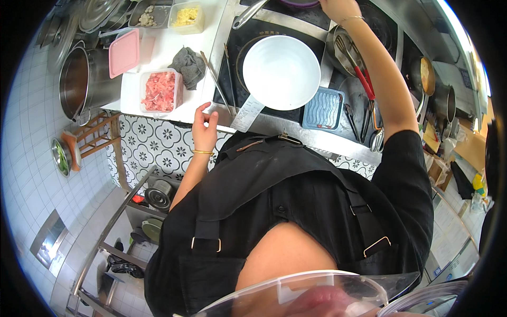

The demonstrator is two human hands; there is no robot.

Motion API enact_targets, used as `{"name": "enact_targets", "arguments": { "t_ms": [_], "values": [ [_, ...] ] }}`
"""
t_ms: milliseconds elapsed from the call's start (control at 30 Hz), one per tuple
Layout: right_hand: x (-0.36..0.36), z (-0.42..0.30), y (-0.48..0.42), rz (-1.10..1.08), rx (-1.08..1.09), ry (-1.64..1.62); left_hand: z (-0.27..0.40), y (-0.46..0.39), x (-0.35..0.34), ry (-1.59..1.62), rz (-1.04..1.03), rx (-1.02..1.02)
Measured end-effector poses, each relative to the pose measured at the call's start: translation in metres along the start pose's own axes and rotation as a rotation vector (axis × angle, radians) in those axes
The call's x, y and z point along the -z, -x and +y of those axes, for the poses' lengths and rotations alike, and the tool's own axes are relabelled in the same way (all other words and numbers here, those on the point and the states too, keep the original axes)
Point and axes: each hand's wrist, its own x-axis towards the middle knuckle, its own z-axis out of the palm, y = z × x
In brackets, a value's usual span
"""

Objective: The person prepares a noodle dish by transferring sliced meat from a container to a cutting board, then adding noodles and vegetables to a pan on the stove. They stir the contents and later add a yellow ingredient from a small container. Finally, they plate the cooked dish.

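Observation:
My left hand (205,128) hovers at the counter's front edge, empty, its fingers loosely curled and apart. My right hand (340,11) reaches to the far side of the stove, beside a purple-rimmed vessel (300,3). The picture's top edge cuts off its fingertips, so any grip is hidden. Before me a white bowl (281,72) sits over a black cooktop (227,75); nothing shows inside it. A printed paper slip (248,114) lies at its near rim. Two long sticks (230,75) lean to its left. Beyond my left hand is a plastic container of sliced raw meat (160,91).
A dark grey cloth (189,67) and a pink lid (124,53) lie near the meat. To the right are a blue ridged tray (323,109) and red-handled utensils (362,79). A pan handle (250,15) juts leftwards. A tall steel pot (93,81) stands far left.

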Motion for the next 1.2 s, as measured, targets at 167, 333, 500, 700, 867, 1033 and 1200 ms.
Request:
{"name": "enact_targets", "arguments": {
  "t_ms": [167, 333, 500, 700, 867, 1033, 1200],
  "values": [
    [-0.022, 0.021, -0.016, -0.255, -0.239, 0.049, 0.008, -0.003, 0.001, 0.005, -0.007, -0.030],
    [0.046, 0.042, -0.021, -0.084, -0.263, -0.145, -0.001, 0.002, 0.006, 0.008, -0.003, -0.055],
    [0.071, 0.017, -0.005, -0.249, -0.031, -0.038, -0.003, 0.001, 0.005, 0.036, -0.021, -0.026],
    [0.036, 0.020, -0.009, -0.075, -0.216, -0.255, 0.001, -0.005, 0.005, 0.039, -0.025, -0.041],
    [0.000, 0.000, -0.018, -0.008, -0.365, -0.377, 0.006, -0.004, 0.003, -0.011, -0.018, -0.069],
    [-0.007, 0.021, 0.013, -0.115, -0.085, 0.042, 0.002, -0.004, 0.009, 0.024, 0.004, -0.034],
    [-0.002, 0.048, 0.016, -0.014, -0.096, -0.042, -0.007, -0.005, 0.016, 0.035, 0.024, -0.031]
  ]
}}
